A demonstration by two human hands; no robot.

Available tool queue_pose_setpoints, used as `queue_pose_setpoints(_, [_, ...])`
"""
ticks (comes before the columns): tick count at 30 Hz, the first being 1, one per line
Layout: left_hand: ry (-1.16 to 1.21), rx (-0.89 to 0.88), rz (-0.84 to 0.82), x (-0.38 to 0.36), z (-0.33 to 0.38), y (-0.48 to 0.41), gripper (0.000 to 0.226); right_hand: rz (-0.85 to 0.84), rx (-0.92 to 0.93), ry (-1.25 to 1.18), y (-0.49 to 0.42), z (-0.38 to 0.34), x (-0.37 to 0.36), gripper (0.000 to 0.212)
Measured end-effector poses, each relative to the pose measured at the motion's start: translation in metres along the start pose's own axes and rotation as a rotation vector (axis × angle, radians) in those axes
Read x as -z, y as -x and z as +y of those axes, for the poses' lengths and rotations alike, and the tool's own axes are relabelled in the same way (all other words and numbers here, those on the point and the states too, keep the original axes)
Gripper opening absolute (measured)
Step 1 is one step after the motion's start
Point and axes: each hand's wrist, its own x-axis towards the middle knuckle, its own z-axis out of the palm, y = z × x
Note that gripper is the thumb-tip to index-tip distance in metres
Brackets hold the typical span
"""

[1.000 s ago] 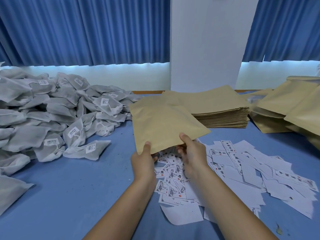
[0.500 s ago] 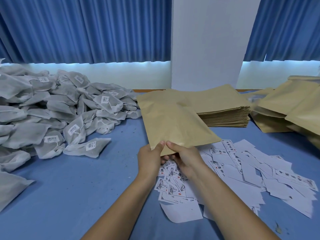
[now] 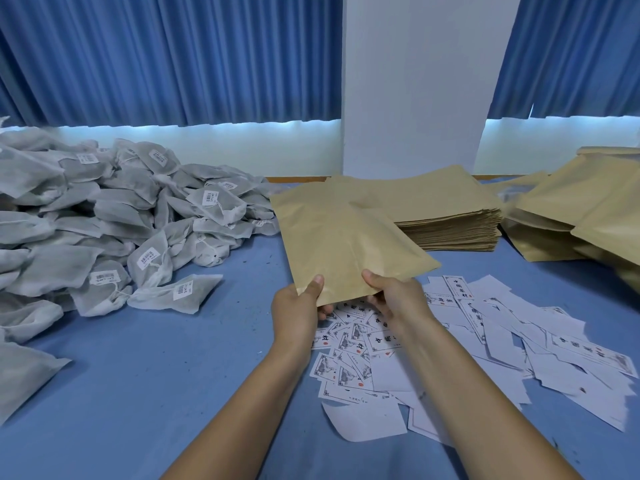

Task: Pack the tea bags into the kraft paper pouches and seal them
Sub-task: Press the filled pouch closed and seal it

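Both hands, left and right, pinch kraft pouch by its near edge, held above tabletop. Looks light, thin, floppy; probably best gripped at mouth corners. Tea bags piled left

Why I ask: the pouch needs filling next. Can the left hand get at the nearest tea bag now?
Probably yes, once it lets go: the left hand pinches the kraft pouch, but only bare table lies between it and the nearest tea bag.
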Motion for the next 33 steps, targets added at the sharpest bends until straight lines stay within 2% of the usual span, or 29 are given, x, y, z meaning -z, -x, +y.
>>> queue_pose_setpoints(4, [0.034, 0.0, 0.035, 0.002, 0.002, -0.002, 0.022, 0.034, 0.017, -0.102, -0.004, -0.007, 0.008, 0.016])
queue_pose_setpoints(7, [0.044, 0.015, 0.032, 0.004, 0.002, -0.005, 0.024, 0.075, 0.059, 0.014, -0.009, -0.011, 0.016, 0.017])
queue_pose_setpoints(11, [0.037, -0.013, 0.051, 0.007, 0.001, -0.008, 0.021, 0.013, 0.017, 0.004, -0.013, -0.01, 0.016, 0.006])
queue_pose_setpoints(13, [0.113, 0.019, 0.024, 0.01, 0.004, -0.012, 0.016, -0.009, 0.014, -0.008, -0.012, -0.014, 0.015, 0.006])
queue_pose_setpoints(16, [0.198, 0.112, -0.091, 0.012, 0.011, -0.016, 0.014, 0.021, 0.115, 0.228, -0.005, -0.021, 0.017, 0.01])
queue_pose_setpoints(19, [0.04, 0.02, -0.104, 0.005, 0.021, -0.019, 0.025, 0.03, 0.184, 0.34, 0.008, -0.036, 0.022, 0.016])
queue_pose_setpoints(24, [0.027, -0.254, -0.161, -0.039, 0.045, -0.012, 0.041, 0.155, 0.347, 0.269, 0.032, -0.079, 0.048, 0.021])
queue_pose_setpoints(27, [0.119, -0.169, -0.379, -0.087, 0.059, 0.009, 0.039, 0.32, 0.392, 0.097, 0.046, -0.101, 0.083, 0.017])
queue_pose_setpoints(30, [-0.017, -0.084, -0.591, -0.134, 0.066, 0.033, 0.037, 0.462, 0.39, -0.023, 0.06, -0.11, 0.132, 0.018])
queue_pose_setpoints(33, [-0.083, -0.031, -0.764, -0.179, 0.07, 0.061, 0.023, 0.552, 0.397, -0.227, 0.075, -0.119, 0.181, 0.017])
